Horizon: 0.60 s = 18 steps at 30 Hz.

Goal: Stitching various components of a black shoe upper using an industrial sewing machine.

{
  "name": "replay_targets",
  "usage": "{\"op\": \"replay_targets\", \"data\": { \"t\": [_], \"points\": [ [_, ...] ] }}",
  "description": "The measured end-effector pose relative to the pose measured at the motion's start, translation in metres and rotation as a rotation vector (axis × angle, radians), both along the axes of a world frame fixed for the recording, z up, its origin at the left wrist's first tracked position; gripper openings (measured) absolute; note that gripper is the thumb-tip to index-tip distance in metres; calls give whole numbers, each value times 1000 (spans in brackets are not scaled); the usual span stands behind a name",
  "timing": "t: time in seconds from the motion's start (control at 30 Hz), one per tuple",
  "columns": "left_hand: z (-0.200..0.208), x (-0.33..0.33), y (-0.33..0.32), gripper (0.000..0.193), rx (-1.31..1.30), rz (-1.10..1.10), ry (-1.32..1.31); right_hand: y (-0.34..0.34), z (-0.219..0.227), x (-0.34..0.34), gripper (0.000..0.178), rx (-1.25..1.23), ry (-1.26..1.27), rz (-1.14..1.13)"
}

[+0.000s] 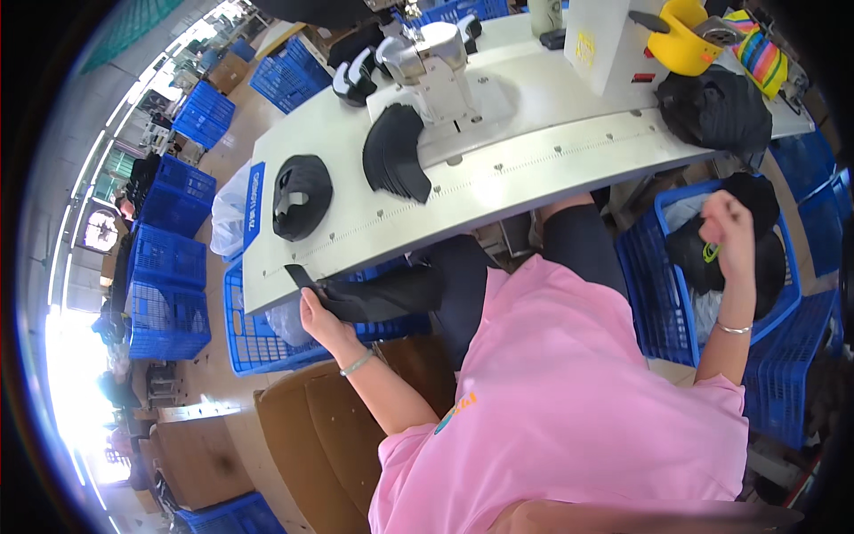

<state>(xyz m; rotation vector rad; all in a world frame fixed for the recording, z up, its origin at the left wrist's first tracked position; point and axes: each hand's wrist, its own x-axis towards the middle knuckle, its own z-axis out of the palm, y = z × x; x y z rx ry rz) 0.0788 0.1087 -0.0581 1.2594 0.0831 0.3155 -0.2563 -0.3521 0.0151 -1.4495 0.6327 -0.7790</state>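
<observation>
Left hand (322, 322) grips black fabric piece (387, 298)

Near and left of the sewing machine (438, 76), the left hand pinches one end, thumb and fingers closed. The piece stretches rightward from it, long axis roughly along the desk's (342, 233) near edge. The right hand (731, 233) is well apart, right of the machine over a blue basket (654, 285), fingers curled; whether it holds the yellow-green item (710, 253) there, I cannot tell.

A white table (534, 179) stretched across the workroom. To its left, blue crates (169, 322) stood stacked on the pale floor (242, 133), a cardboard box (228, 73) beyond them, and glaring light (76, 383) flooded the far left.
</observation>
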Motion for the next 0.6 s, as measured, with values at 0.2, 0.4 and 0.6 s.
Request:
{"op": "replay_targets", "data": {
  "t": [0.2, 0.4, 0.6],
  "points": [
    [56, -34, -34, 27, -51, -279, -58, 20, -17, 52, 15, -804, 454, 143],
    [88, -41, -65, 33, 82, -737, -329, 30, -12, 71, 13, -808, 576, 224],
    [96, -59, -119, 30, 15, -968, -379, 132, 25, 125, 40, -805, -34, 523]
  ]
}}
